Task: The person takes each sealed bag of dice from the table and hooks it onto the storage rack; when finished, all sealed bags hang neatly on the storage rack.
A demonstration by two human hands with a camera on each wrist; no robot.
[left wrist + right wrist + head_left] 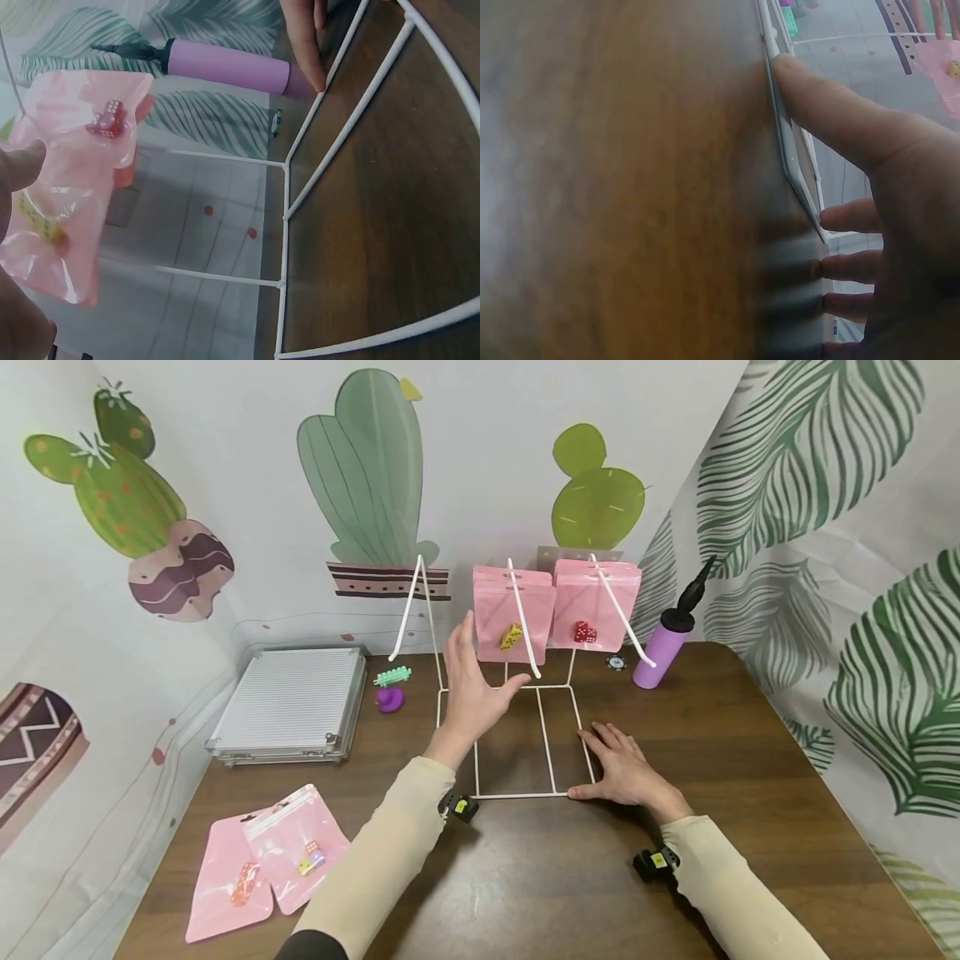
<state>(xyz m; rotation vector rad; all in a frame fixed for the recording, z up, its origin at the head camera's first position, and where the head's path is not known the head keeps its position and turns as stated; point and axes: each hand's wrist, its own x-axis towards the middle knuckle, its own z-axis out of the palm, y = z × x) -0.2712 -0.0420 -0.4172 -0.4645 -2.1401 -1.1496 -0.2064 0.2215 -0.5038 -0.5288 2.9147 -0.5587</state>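
Note:
A white wire rack (517, 796) with three prongs stands on the wooden table. From its middle prong hang pink zip bags (491, 606) with yellow dice in the front one; more pink bags (577, 589) showing red dice hang on the right prong. The left prong (406, 610) carries nothing. My left hand (472, 697) is raised just left of the middle bags, thumb and fingers spread, holding nothing. At the rack base's front right corner rests my right hand (622, 772), fingers extended. In the right wrist view its thumb (832, 105) touches the white wire.
Two pink bags with dice (213, 868) lie at the table's front left. Behind them sits a silver case (288, 697). A purple duck (389, 700) and a green toy (393, 676) are left of the rack; a purple pump (662, 652) and a chip (616, 662) are right.

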